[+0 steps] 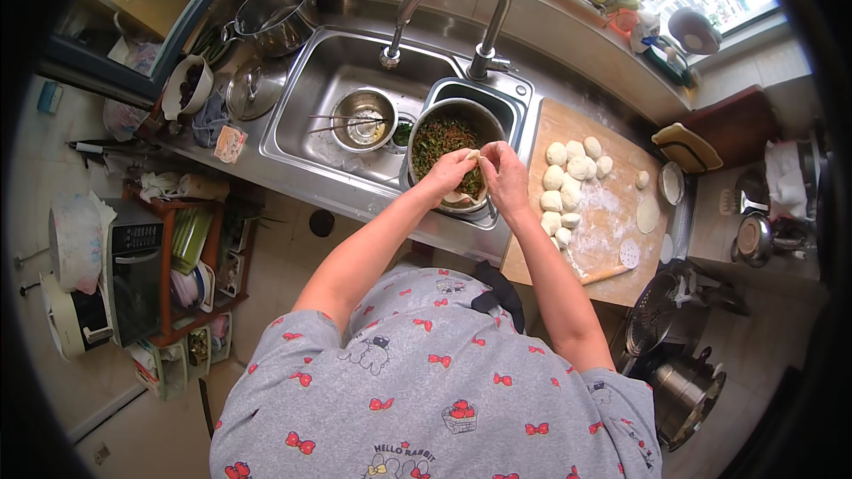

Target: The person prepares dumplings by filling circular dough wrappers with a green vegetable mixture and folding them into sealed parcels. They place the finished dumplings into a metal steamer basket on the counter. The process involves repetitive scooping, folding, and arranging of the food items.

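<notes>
My left hand [452,171] and my right hand [504,171] pinch the upper edge of a dough wrapper [466,198] between their fingertips. Part of the wrapper is hidden behind my fingers. Beneath it stands a large metal pot [494,117] with chopped green and brown filling [436,140]. The pot sits over the small right basin of the sink. To the right, several dough balls [570,194] are gathered on a floured wooden board [616,126]. A flat dough round [647,214] and a small dough piece [641,179] lie farther right, near a rolling pin [604,274].
A metal bowl [341,123] with chopsticks [326,128] stands in the left sink basin [326,66]. The faucet [496,13] arches behind the pot. A stockpot [269,16], a glass lid [255,90] and a white bowl [174,96] occupy the left counter. A small bowl [671,183] is beside the board.
</notes>
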### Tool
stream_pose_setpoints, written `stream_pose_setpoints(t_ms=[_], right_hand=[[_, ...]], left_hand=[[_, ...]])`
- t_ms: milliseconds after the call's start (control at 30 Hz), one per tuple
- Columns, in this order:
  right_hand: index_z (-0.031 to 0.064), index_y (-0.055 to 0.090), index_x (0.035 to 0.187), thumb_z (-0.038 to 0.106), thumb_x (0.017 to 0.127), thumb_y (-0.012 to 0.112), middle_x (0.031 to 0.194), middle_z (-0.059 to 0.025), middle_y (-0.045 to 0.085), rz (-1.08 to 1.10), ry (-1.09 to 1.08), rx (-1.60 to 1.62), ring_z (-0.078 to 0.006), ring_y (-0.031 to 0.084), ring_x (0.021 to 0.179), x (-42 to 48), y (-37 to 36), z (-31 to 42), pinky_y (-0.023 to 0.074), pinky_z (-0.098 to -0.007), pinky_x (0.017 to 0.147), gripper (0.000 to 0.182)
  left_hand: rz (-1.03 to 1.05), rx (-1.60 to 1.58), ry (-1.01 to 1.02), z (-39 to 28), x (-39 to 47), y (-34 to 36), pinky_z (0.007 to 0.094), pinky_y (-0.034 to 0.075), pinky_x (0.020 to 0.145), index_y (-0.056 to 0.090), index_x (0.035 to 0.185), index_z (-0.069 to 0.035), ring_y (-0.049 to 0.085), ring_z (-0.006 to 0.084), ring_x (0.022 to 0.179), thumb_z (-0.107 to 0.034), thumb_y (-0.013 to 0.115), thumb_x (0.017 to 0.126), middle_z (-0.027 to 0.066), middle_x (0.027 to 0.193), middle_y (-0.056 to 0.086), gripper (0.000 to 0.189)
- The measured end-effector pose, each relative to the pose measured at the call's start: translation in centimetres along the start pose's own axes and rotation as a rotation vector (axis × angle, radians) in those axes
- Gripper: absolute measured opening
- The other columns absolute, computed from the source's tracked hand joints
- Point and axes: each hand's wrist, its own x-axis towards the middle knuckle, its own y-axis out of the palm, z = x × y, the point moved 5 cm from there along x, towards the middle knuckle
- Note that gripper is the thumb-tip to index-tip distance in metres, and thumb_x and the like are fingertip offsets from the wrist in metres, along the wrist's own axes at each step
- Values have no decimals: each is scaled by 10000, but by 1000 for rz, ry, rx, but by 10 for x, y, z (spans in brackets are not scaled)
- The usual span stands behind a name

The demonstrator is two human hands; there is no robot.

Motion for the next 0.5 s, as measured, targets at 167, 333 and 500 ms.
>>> stream_pose_setpoints(t_ms=[167,333,500], right_hand=[[32,603,952,90,847,667,867,-127,631,39,76,10,-280,644,777,0,1,-20,507,-380,696,135],[45,600,945,82,852,656,835,-111,630,-32,-49,-107,-286,641,739,-9,-7,-7,506,-390,673,115],[52,593,928,85,856,649,837,-109,628,-25,15,8,-285,633,733,-6,0,-5,501,-388,673,97]], left_hand=[[2,18,65,1,4,-1,269,555,556,619,1184,-86,635,102,846,-210,490,991,19,1001,656,263],[-27,1,13,-4,-8,-3,238,542,568,628,1166,-67,623,70,785,-223,510,983,12,947,664,267],[-57,261,141,-1,6,-9,247,542,566,643,1137,-57,622,78,784,-237,527,966,16,927,663,273]])
